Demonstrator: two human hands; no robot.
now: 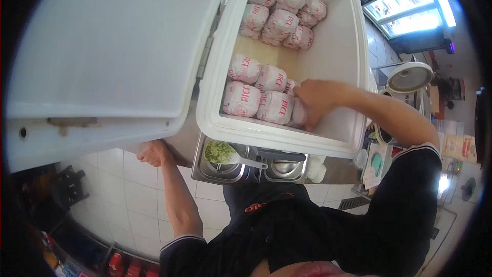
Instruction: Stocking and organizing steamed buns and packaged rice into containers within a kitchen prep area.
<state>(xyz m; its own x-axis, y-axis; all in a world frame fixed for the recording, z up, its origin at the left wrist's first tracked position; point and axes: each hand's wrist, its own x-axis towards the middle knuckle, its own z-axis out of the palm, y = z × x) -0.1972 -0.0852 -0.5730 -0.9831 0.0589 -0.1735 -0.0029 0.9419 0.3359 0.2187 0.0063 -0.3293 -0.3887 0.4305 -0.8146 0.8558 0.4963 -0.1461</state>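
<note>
An open white cooler box (330, 57) holds paper-wrapped rice packs in two groups, the far ones (282, 23) stacked against the upper end, the near ones (242, 98) at the end close to me. My right hand (317, 98) reaches into the box at the right edge of the near group, its fingers against a wrapped pack (298, 111); whether they grip it is hidden. My left hand (153, 153) is outside the box, with curled fingers at the counter's edge, just below the raised lid (107, 46). What it may hold cannot be told.
Steel containers (221, 171) sit between me and the box, with a white spoon or ladle (246, 160) and chopped greens (217, 152). A crumpled white cloth or bag (316, 169) lies beside them. At right are an open round lid (410, 77) and a lit display fridge (411, 9).
</note>
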